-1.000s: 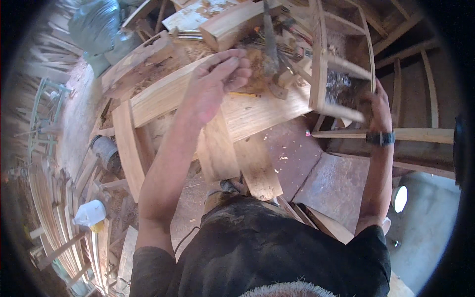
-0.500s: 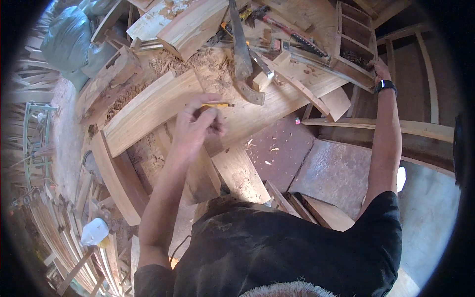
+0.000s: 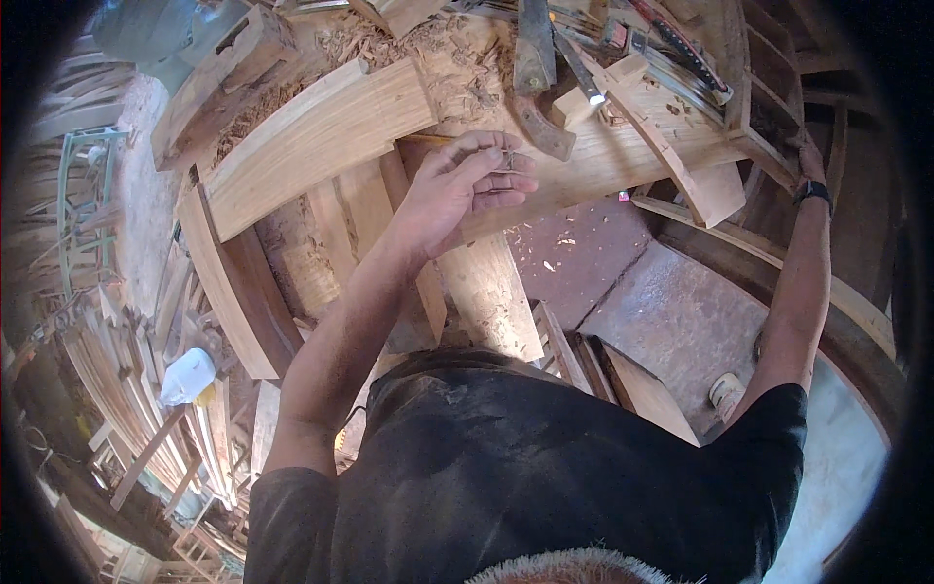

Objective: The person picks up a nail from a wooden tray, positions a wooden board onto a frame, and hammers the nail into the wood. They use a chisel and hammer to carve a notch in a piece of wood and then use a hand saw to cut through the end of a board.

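My left hand [image 3: 472, 190] is raised over the bench, fingers curled and thumb pressed in on small thin pieces that look like nails. Behind it lie part of a yellow pencil [image 3: 423, 138], a handsaw [image 3: 535, 68] with a wooden handle [image 3: 545, 127], and a dark narrow tool [image 3: 576, 68]. A pale curved board [image 3: 311, 146] is to its left. At the upper right, my right hand [image 3: 808, 156] is closed on the corner of a wooden box frame [image 3: 764, 136] with compartments, its fingers partly in shadow. An angled wooden piece [image 3: 666, 156] lies left of the box.
The bench [image 3: 603, 156] carries shavings [image 3: 467, 73], offcuts and a red-black tool [image 3: 686, 54]. Upright boards [image 3: 229, 292] stand at its near left. Stacked strips [image 3: 126, 389] and a white jug [image 3: 188, 375] are at left, a dark wooden framework [image 3: 846, 273] at right, concrete floor [image 3: 642, 321] below.
The box frame went from tilted up to resting at the bench's right end, my right hand still on it. My left hand dipped toward the pencil, then rose and moved right.
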`<state>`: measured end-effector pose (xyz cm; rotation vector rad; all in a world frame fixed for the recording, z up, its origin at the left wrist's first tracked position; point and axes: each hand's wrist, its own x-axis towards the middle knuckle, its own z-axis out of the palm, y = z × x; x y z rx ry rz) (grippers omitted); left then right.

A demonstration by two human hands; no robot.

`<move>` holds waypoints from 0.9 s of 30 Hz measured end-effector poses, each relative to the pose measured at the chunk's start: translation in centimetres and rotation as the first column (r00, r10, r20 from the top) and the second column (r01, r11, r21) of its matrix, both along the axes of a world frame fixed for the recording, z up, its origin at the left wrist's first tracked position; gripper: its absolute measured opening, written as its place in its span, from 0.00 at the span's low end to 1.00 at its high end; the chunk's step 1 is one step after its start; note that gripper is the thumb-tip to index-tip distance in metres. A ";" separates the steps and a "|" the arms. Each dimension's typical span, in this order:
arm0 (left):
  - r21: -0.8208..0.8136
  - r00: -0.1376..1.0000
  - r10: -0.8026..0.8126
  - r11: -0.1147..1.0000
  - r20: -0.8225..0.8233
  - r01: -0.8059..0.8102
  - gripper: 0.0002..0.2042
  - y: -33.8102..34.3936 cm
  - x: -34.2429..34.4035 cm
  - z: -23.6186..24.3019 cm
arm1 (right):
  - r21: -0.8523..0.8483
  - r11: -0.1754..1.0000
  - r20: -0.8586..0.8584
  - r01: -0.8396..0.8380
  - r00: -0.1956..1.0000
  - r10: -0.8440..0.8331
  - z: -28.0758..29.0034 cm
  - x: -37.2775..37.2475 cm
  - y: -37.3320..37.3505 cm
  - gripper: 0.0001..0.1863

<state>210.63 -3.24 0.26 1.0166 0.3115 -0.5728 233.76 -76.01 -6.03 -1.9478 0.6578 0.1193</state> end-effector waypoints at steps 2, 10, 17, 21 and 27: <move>0.001 1.000 0.001 1.000 0.003 -0.001 0.18 0.0 0.1 -0.2 | 0.032 0.998 0.007 -0.046 0.999 0.045 -1.9 0.3 0.2 0.26; 0.105 0.999 0.038 0.994 0.004 -0.038 0.17 -0.8 0.9 -0.7 | -0.299 0.945 -0.045 -0.134 0.991 0.126 -4.2 0.3 -0.2 0.24; 0.253 0.998 0.057 0.965 0.033 -0.064 0.15 -1.9 2.7 -2.3 | -0.589 0.769 0.445 0.247 0.894 0.054 -1.2 -3.2 8.0 0.23; 0.537 0.965 -0.022 0.834 0.263 -0.127 0.12 -1.8 3.5 -4.7 | -0.398 0.917 0.566 0.036 0.796 0.215 7.6 -10.9 26.2 0.19; 0.597 0.871 -0.110 0.768 0.478 -0.231 0.08 -2.9 3.7 -4.2 | -0.520 0.760 0.206 -0.390 0.806 0.555 9.5 -13.3 33.5 0.18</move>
